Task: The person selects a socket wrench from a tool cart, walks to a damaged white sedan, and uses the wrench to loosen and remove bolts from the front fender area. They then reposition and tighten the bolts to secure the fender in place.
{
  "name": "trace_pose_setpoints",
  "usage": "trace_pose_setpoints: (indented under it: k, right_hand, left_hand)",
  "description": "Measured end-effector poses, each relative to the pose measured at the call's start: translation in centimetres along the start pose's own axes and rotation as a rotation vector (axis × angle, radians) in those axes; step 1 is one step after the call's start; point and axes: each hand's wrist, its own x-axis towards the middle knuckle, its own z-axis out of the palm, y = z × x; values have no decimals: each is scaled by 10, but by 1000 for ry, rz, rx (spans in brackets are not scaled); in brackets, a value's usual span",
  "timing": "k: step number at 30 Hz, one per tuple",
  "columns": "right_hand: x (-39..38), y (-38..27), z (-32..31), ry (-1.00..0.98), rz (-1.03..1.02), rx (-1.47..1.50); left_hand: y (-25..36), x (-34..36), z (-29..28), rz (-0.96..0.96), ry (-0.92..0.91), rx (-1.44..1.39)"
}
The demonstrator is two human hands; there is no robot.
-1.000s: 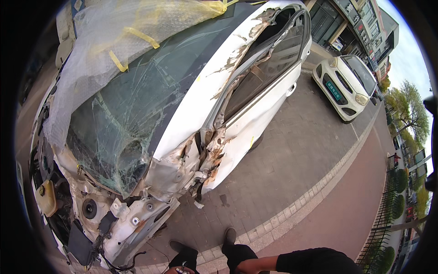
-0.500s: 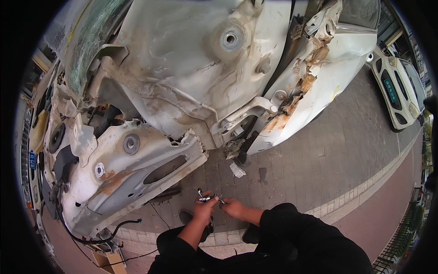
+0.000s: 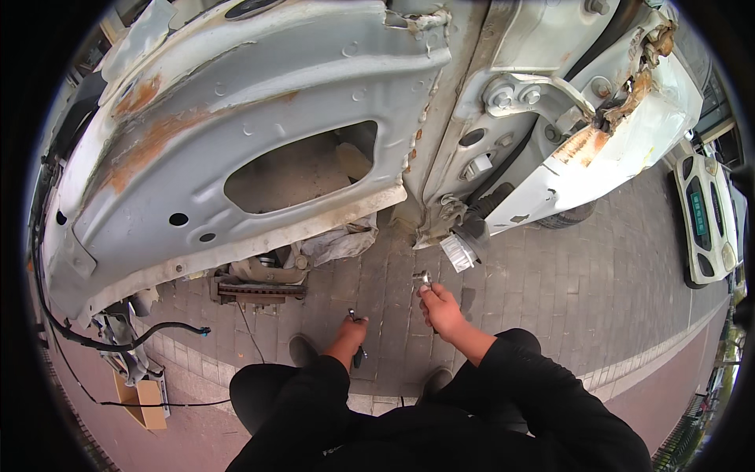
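Note:
My right hand (image 3: 443, 309) is closed round a ratchet wrench (image 3: 425, 278). Its silver head sticks up past the thumb, and the rest of the handle is mostly covered by the fingers. Lower and to the left, my left hand (image 3: 346, 340) is closed on a slim tool (image 3: 351, 313) with a shiny metal tip. A dark end shows below that fist; the tool's exact kind is unclear. Both hands are in the air over the paving, apart from each other. Ahead of them stands a wrecked white car, with its bare inner wing panel (image 3: 259, 86) and door hinge (image 3: 515, 96).
A torn, rusty-edged door (image 3: 598, 157) juts out at the right, above a white wiring plug (image 3: 458, 253). A brake disc (image 3: 259, 292) is under the panel. A black cable (image 3: 141, 344) loops at the left near a cardboard box (image 3: 143, 403). Another car (image 3: 706, 220) is parked far right.
My hands, close together before, have separated: the right went up and right with the ratchet wrench, the left is lower. The view has shifted closer to the inner panel and hinge.

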Motion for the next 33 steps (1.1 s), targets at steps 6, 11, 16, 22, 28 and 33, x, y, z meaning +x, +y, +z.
trace_pose_setpoints:
  k: [6, 11, 16, 22, 28, 33]
  right_hand:
    - [-23, -65, 17, 90, -233, 373]
    - [0, -79, 23, 186, -245, 378]
    - [21, -88, 29, 98, -164, 652]
    - [34, -97, 35, 170, -164, 660]
    - [25, -105, 32, 118, -179, 566]
    - [19, -111, 27, 35, -220, 422]
  left_hand:
    - [36, 6, 9, 62, 42, 160]
    - [86, -13, 14, 301, 117, 295]
    - [195, -81, -53, 431, -200, -321]
    - [266, -169, -107, 699, -175, -75]
    - [287, -175, -79, 814, -29, 160]
    - [285, -170, -78, 859, 14, 231]
